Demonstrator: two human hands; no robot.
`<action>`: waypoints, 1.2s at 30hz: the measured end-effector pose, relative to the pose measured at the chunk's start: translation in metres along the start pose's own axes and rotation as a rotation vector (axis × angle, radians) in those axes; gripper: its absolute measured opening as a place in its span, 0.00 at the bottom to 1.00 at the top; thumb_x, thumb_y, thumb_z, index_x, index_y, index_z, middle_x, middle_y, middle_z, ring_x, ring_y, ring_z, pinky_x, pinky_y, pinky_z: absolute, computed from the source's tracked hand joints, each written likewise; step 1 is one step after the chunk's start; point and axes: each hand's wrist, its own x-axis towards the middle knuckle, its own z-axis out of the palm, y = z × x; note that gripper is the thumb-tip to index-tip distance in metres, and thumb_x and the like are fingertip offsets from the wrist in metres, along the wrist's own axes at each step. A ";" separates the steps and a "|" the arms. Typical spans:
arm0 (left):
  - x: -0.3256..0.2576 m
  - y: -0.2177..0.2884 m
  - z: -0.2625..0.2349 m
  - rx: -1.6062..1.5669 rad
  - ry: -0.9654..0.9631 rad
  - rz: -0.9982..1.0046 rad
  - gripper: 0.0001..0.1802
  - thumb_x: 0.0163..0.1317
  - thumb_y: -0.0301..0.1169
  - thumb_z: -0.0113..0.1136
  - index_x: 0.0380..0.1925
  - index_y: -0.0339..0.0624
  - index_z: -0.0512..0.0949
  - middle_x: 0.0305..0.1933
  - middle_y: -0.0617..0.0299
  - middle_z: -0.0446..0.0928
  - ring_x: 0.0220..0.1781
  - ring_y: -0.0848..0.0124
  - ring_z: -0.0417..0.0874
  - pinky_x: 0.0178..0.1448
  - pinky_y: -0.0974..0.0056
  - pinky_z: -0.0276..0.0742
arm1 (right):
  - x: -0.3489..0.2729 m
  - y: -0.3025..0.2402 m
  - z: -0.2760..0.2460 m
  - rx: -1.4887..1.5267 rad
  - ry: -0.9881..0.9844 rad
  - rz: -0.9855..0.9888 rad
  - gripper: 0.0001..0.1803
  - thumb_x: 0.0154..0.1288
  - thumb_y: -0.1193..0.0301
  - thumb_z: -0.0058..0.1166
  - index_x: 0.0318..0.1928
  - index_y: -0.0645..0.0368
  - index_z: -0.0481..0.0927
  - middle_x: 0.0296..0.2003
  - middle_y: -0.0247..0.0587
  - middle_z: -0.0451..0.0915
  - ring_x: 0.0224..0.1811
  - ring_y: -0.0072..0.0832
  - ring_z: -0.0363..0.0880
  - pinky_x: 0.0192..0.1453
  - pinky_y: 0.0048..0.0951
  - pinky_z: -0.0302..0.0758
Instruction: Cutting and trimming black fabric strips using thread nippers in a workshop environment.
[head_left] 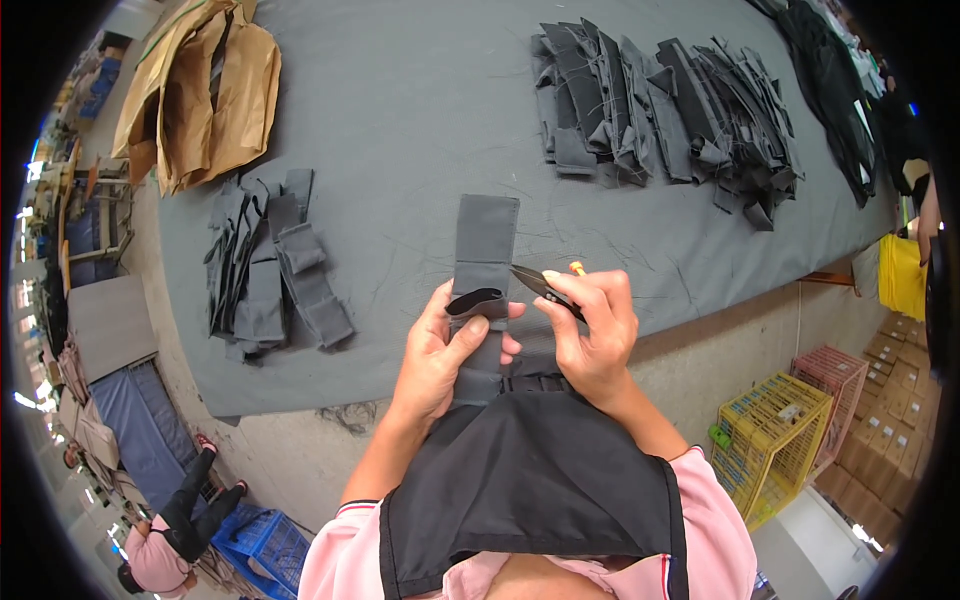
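Note:
My left hand [440, 350] grips a dark grey sewn fabric strap [487, 232], thumb on top and fingertips showing at its right edge. The strap stands out away from me over the table edge, with a fold gaping open above my thumb. In my right hand [598, 325] is a pair of small black thread snips [545, 288], closed in around by the fingers. Their pointed tip lies at the strap's right edge; whether it touches a thread is too small to tell. Something small and yellow [577, 268] shows beside the snips.
A grey cloth covers the table [400, 120], with loose threads scattered over it. Grey strap pieces form a pile at left [265, 265] and bigger piles at far right [670, 110]. A brown paper bag [235, 110] stands far left. Yellow crates [775, 440] sit on the floor at right.

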 end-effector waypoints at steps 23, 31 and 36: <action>-0.003 0.002 0.007 0.107 -0.003 -0.011 0.28 0.64 0.27 0.54 0.63 0.36 0.59 0.54 0.56 0.70 0.38 0.70 0.79 0.39 0.67 0.75 | 0.014 0.001 0.007 0.044 -0.214 -0.044 0.21 0.39 0.85 0.55 0.39 0.58 0.78 0.27 0.36 0.71 0.23 0.31 0.74 0.24 0.30 0.71; -0.003 0.001 0.006 0.090 0.003 -0.014 0.28 0.63 0.26 0.54 0.62 0.36 0.59 0.53 0.56 0.70 0.38 0.69 0.79 0.39 0.67 0.75 | 0.010 0.001 0.010 0.023 -0.146 -0.072 0.21 0.39 0.85 0.55 0.39 0.58 0.79 0.25 0.36 0.71 0.22 0.31 0.74 0.23 0.29 0.71; -0.003 0.000 0.005 0.094 0.000 -0.019 0.28 0.63 0.26 0.54 0.62 0.36 0.60 0.53 0.55 0.70 0.37 0.69 0.79 0.38 0.67 0.75 | 0.007 0.001 0.009 -0.074 -0.142 -0.168 0.20 0.40 0.85 0.55 0.39 0.58 0.79 0.24 0.36 0.70 0.21 0.30 0.73 0.24 0.28 0.72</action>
